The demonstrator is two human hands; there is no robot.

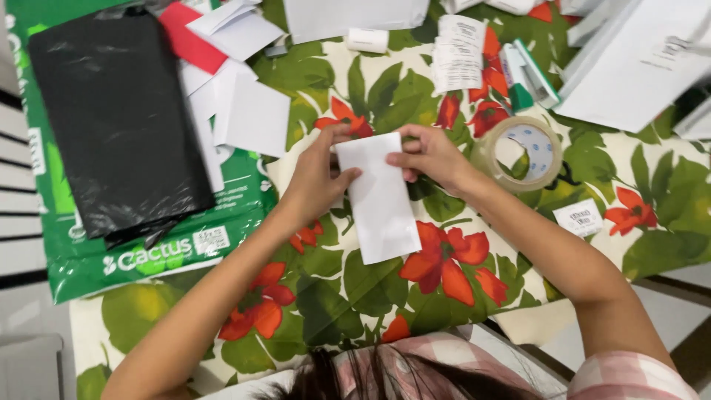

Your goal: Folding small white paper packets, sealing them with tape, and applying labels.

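The person's left hand point(315, 174) is pinching the upper left edge of a plain white rectangular folded paper slip point(378, 196), its thumb lying across the front of the paper and its fingers curling behind it. The right hand point(429, 154) is gripping the upper right corner of the same slip, its fingers bending over the top edge. The slip is sitting between the two hands, tilting slightly with its lower end pointing toward the person, above a tablecloth printed with red flowers and green leaves on a cream ground point(348, 289); whether its lower end is touching the cloth I cannot tell. Just beside the right wrist a roll of clear adhesive tape point(522, 152) is lying flat on the cloth. Near that roll, further along the cloth, a small white printed label point(578, 218) is resting. To the left of the left hand a black plastic bag point(115, 118) is lying on top of a green plastic package point(148, 252), and a loose pile of white paper sheets point(248, 107) is overlapping both near a red card point(189, 37). At the far side of the table a white printed receipt point(458, 53) and a green and white marker pen point(527, 74) are lying close together.
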